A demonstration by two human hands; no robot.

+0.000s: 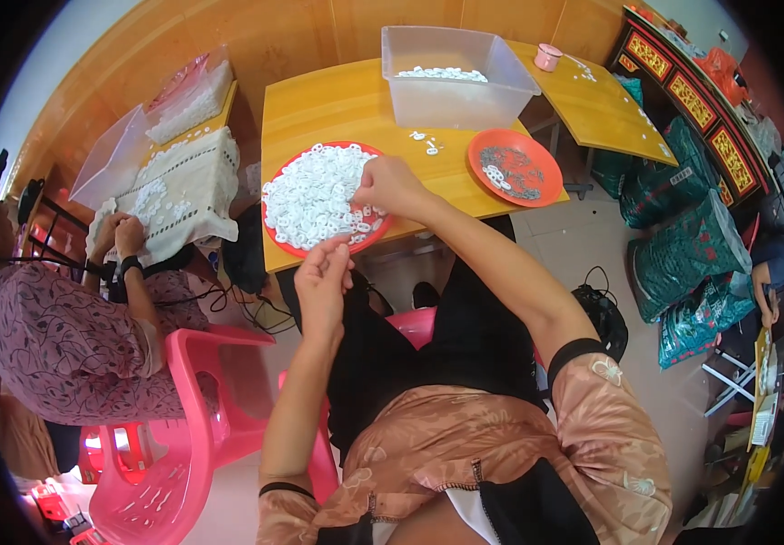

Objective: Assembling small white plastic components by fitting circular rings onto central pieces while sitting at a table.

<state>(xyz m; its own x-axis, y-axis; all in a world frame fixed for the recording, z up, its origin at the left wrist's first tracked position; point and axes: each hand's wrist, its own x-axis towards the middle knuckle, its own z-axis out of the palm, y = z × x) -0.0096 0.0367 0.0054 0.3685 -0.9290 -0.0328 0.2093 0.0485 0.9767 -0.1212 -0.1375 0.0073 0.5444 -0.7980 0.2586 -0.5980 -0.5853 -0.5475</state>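
A round red plate point(370, 242) on the wooden table is heaped with small white oval plastic pieces point(310, 195). Over the plate's right side, my right hand point(390, 188) has its fingers pinched together at the edge of the heap; whatever is between them is hidden. At the plate's near rim, my left hand point(324, 280) is curled with thumb and fingertips close together. Anything in that pinch is too small to name. To the right, an orange-red plate point(548, 186) carries small dark grey bits point(524, 163) and a cluster of white pieces point(496, 176).
A clear plastic bin point(451, 107) holding white pieces stands on the yellow table point(319, 104). Loose pieces point(426, 141) lie before it. At left, another person point(92, 336) works at a cloth-covered table point(194, 186). Green sacks point(690, 254) line the right; a pink chair point(194, 418) stands lower left.
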